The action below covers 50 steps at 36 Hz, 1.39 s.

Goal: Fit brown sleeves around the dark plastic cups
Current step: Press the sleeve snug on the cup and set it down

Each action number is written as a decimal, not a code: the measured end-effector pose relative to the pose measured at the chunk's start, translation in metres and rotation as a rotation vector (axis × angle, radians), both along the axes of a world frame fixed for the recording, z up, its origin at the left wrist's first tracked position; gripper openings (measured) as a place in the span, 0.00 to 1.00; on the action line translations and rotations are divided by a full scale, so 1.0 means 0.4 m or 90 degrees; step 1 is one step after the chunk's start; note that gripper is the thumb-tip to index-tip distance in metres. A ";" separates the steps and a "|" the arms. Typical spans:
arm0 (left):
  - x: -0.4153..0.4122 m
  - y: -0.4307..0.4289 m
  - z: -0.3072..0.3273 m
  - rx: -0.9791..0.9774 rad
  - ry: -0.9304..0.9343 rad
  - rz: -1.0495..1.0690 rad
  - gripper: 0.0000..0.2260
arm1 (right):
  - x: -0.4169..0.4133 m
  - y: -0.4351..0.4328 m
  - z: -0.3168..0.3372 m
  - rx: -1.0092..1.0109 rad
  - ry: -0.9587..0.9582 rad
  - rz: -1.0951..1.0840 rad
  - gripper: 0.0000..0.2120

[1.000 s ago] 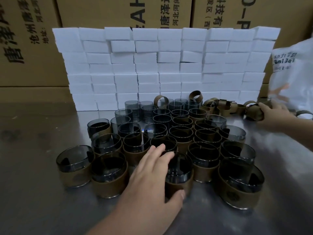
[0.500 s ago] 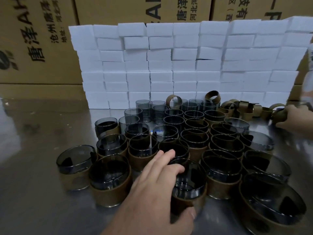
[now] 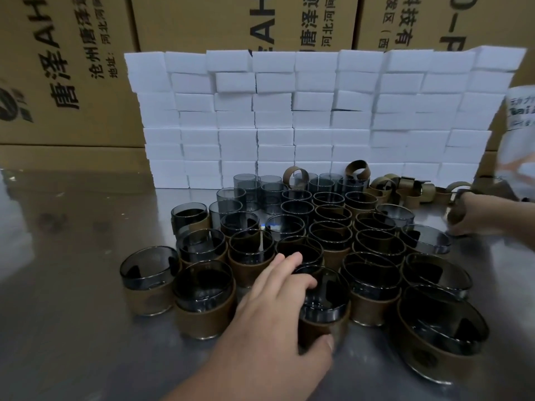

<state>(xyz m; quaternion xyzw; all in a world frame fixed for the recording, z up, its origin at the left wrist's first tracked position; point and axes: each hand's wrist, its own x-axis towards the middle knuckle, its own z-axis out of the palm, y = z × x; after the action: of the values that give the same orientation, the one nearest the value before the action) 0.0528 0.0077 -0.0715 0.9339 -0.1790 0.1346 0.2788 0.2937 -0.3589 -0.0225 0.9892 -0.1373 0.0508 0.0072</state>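
Roughly well past half done, judging from where I stand. Front and mid rows of the dark smoky plastic cups (image 3: 373,244) already wear brown bands. A clutch of bare grey-tinted cups (image 3: 249,189) waits back-left, just in front of the wall of white foam blocks (image 3: 289,120). A couple at mid-right look bare too, not sure. Heap of loose curled brown sleeves (image 3: 405,189) lies back-right on the steel tabletop (image 3: 72,314), near the bare ones, none on them.

L hand (image 3: 278,322): wrapped round the nearest sleeved cup (image 3: 324,311), front-centre. Thumb on its brown band, fingers hooked over the far rim. Cup upright, touching neighbours. Prob. a finished one being parked w/ the rest.

R hand (image 3: 477,217): out at the right edge, fingers curled on a single brown sleeve (image 3: 455,212) beside the heap. Blurred, thumb pos. can't tell.

Left to do: back-row bare cups; sleeves seem enough. Tan printed cardboard cartons (image 3: 72,68) behind, white printed bag (image 3: 518,134) far right.
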 end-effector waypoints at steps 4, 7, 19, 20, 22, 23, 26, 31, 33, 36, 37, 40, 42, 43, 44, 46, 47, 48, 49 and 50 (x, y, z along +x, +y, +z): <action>0.002 0.004 -0.003 -0.013 0.008 -0.009 0.22 | -0.072 0.044 0.037 -0.054 -0.001 0.025 0.26; 0.003 0.004 -0.006 -0.022 -0.002 -0.015 0.25 | -0.135 0.096 0.082 -0.053 -0.041 0.064 0.22; -0.013 0.001 0.010 -0.005 -0.092 -0.008 0.31 | -0.642 0.404 0.070 0.739 -0.580 0.255 0.16; -0.018 0.001 0.015 -0.021 -0.109 -0.006 0.29 | -0.670 0.428 0.062 0.810 -0.580 0.259 0.16; -0.028 -0.001 0.028 -0.074 -0.154 0.004 0.24 | -0.706 0.476 0.034 0.893 -0.532 0.253 0.15; -0.033 -0.003 0.035 -0.104 -0.178 0.012 0.22 | -0.714 0.500 0.021 0.917 -0.505 0.254 0.14; -0.032 -0.013 0.070 -0.171 -0.217 0.059 0.17 | -0.713 0.539 -0.024 0.874 -0.464 0.298 0.17; 0.046 -0.005 0.178 -0.187 -0.187 0.143 0.13 | -0.708 0.534 -0.068 0.687 -0.406 0.410 0.29; 0.097 0.014 0.227 -0.128 -0.137 0.150 0.12 | -0.707 0.534 -0.068 0.679 -0.371 0.438 0.23; 0.195 0.058 0.276 0.047 -0.063 0.232 0.13 | -0.704 0.534 -0.069 0.699 -0.337 0.470 0.18; 0.230 0.077 0.283 0.110 -0.040 0.273 0.14 | -0.703 0.533 -0.070 0.704 -0.332 0.480 0.16; 0.314 0.133 0.275 0.226 0.069 0.309 0.14 | -0.699 0.528 -0.073 0.695 -0.309 0.500 0.13; 0.351 0.159 0.255 0.246 0.124 0.270 0.15 | -0.694 0.527 -0.079 0.686 -0.302 0.507 0.16; 0.362 0.166 0.246 0.247 0.140 0.259 0.15 | -0.692 0.526 -0.081 0.683 -0.301 0.506 0.17; 0.369 0.169 0.237 0.251 0.150 0.251 0.15 | -0.691 0.527 -0.081 0.681 -0.299 0.505 0.17; 0.386 0.167 0.223 0.271 0.172 0.235 0.14 | -0.686 0.526 -0.080 0.685 -0.290 0.506 0.16; 0.394 0.164 0.217 0.281 0.185 0.229 0.14 | -0.684 0.526 -0.079 0.687 -0.285 0.508 0.15; 0.399 0.159 0.212 0.287 0.194 0.227 0.14 | -0.682 0.526 -0.078 0.689 -0.280 0.509 0.15; 0.403 0.156 0.206 0.287 0.203 0.229 0.15 | -0.681 0.526 -0.079 0.693 -0.275 0.510 0.15; 0.405 0.151 0.201 0.287 0.203 0.229 0.16 | -0.681 0.526 -0.079 0.697 -0.269 0.510 0.15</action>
<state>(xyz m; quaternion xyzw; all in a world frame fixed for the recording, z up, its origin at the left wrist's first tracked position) 0.2149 0.0679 0.0087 0.9980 0.0093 -0.0093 0.0616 0.0215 -0.1483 -0.0542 0.7941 0.2325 0.1642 -0.5370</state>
